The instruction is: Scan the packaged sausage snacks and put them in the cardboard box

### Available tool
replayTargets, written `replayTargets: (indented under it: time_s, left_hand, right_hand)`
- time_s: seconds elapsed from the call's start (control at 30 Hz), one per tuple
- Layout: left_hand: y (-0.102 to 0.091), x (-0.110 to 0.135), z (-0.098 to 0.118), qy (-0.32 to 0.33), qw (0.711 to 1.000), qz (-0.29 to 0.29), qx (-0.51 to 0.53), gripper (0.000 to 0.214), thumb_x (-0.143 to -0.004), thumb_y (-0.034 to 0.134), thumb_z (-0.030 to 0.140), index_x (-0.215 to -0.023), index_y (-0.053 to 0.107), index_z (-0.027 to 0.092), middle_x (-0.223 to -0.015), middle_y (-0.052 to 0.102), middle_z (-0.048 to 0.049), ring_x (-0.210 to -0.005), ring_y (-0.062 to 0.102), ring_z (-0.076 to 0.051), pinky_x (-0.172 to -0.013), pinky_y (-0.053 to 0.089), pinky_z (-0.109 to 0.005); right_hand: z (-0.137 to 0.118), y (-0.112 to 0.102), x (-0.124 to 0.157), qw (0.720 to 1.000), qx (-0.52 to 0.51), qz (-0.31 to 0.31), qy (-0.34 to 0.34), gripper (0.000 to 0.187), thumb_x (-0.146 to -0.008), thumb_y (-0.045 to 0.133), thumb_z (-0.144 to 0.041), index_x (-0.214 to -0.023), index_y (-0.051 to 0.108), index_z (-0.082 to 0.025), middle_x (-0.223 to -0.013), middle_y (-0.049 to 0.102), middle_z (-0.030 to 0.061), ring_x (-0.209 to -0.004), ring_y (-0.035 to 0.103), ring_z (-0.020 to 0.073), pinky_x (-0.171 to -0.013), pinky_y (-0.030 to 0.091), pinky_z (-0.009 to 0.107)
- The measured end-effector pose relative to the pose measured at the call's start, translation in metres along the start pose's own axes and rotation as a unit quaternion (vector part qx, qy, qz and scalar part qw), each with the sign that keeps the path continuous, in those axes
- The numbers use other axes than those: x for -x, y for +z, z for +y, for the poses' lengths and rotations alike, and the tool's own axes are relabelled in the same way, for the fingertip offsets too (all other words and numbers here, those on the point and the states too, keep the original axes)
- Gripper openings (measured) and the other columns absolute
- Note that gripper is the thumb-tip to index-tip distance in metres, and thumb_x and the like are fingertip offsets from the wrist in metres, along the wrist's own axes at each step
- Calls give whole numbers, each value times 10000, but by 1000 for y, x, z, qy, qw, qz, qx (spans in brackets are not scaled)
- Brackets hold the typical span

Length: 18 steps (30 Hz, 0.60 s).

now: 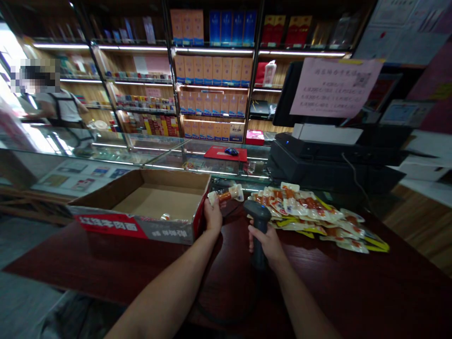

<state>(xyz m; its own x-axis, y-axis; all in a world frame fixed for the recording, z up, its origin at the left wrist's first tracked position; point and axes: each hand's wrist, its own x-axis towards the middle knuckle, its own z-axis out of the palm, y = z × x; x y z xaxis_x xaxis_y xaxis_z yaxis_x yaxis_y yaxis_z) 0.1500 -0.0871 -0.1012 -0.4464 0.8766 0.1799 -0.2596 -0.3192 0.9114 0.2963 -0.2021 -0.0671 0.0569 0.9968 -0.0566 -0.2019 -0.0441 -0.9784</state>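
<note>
My left hand (213, 214) is closed on a small clear packet of reddish-brown food (226, 194), just right of an open cardboard box (141, 230). My right hand (269, 240) wraps round the handle of a dark barcode scanner (259, 219), held upright with its head towards the packet. A small pale piece (165, 216) lies inside the box near its front wall. Right of the scanner, a pile of similar food packets (300, 205), some with yellow edges, spreads over the dark red table (318, 287).
Behind the table runs a glass counter (169, 153) with a computer mouse (231, 151) on a red mat (212, 153). A monitor (287, 94) with a pink notice stands back right. Shelves of boxed goods (212, 70) line the wall. Another person (60, 108) stands far left.
</note>
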Motion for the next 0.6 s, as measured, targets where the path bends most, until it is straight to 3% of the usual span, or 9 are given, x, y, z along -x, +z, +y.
replayTargets:
  time_s: [0.6]
  left_hand:
    - [-1, 4, 5, 5, 1000, -4, -15, 180, -800, 499, 301, -917, 477, 165, -876, 645, -61, -617, 640, -137, -623, 541, -287]
  right_hand:
    - [-5, 1, 1, 1000, -20, 5, -14, 399, -613, 708, -388, -873, 492, -175, -463, 535, -74, -339, 486, 107, -336, 451, 240]
